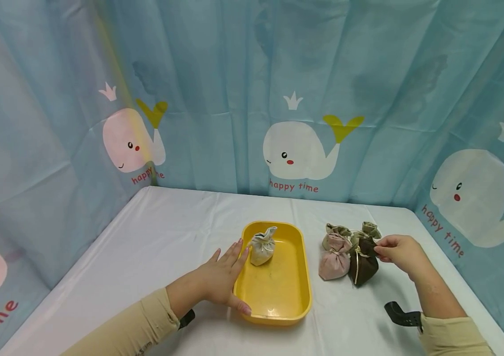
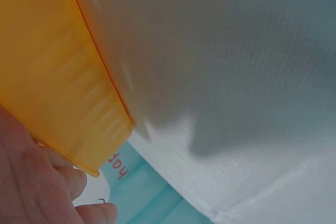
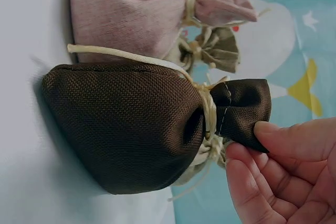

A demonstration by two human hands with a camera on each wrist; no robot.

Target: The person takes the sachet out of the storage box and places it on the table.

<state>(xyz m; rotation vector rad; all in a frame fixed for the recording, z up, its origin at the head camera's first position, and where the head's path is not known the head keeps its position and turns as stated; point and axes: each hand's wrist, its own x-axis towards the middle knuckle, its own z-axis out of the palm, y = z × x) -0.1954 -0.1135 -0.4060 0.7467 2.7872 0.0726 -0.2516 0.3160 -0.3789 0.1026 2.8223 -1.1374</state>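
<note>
A dark brown drawstring pouch [image 3: 131, 124] stands on the white table at the right. My right hand [image 1: 399, 252] pinches the gathered top of this pouch between thumb and fingers. Beside it is a pink pouch [image 1: 334, 262], with two olive-green pouches behind; the nearer-left olive pouch [image 1: 338, 230] is partly hidden. My left hand [image 1: 221, 277] rests with spread, straight fingers along the left rim of a yellow tray [image 1: 278, 296]. Inside the tray, toward its far left, sits a cream pouch [image 1: 262, 249] tied at the neck.
The white-covered table [image 1: 167, 222] runs back to a light blue curtain [image 1: 216, 99] printed with whales, which also closes off both sides. A black strap [image 1: 400, 315] juts out from the right wrist over the table.
</note>
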